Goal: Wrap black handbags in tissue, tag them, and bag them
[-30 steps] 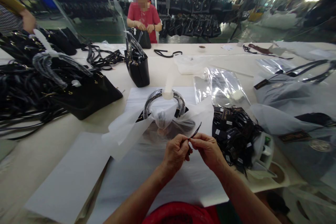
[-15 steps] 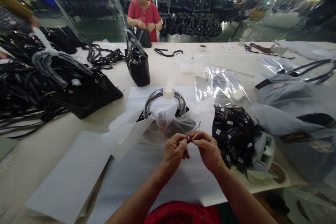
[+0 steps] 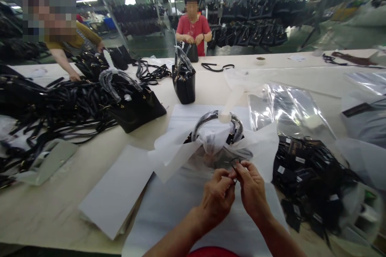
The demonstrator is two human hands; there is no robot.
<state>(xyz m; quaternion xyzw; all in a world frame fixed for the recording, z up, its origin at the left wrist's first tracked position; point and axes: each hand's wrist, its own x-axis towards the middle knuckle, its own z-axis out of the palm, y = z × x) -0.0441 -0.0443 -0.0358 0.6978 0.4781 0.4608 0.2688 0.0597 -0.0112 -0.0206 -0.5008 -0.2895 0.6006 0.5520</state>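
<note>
My left hand [image 3: 217,193] and my right hand [image 3: 252,182] meet in front of me, fingertips pinched together on a thin black cord [image 3: 234,161]. A small loop of it shows above the fingers; the rest is hidden by them. Just beyond lies a handbag [image 3: 208,158] partly covered by white tissue paper [image 3: 173,150]. Its arched handles [image 3: 201,122] are wrapped in clear plastic, with a pale strip [image 3: 229,106] around their top. Under the bag and my hands a white sheet [image 3: 177,204] is spread.
Black tags [image 3: 304,176] are heaped at right, near clear plastic bags [image 3: 289,106]. White boards [image 3: 117,188] lie at left. Black handbags [image 3: 137,106] and piled straps [image 3: 78,100] stand further left. Two people work beyond, one in a red shirt [image 3: 193,28].
My view has turned left, so the scene sits further right and another person shows at left. My hands have drawn closer together on the cord, and less of its loop shows.
</note>
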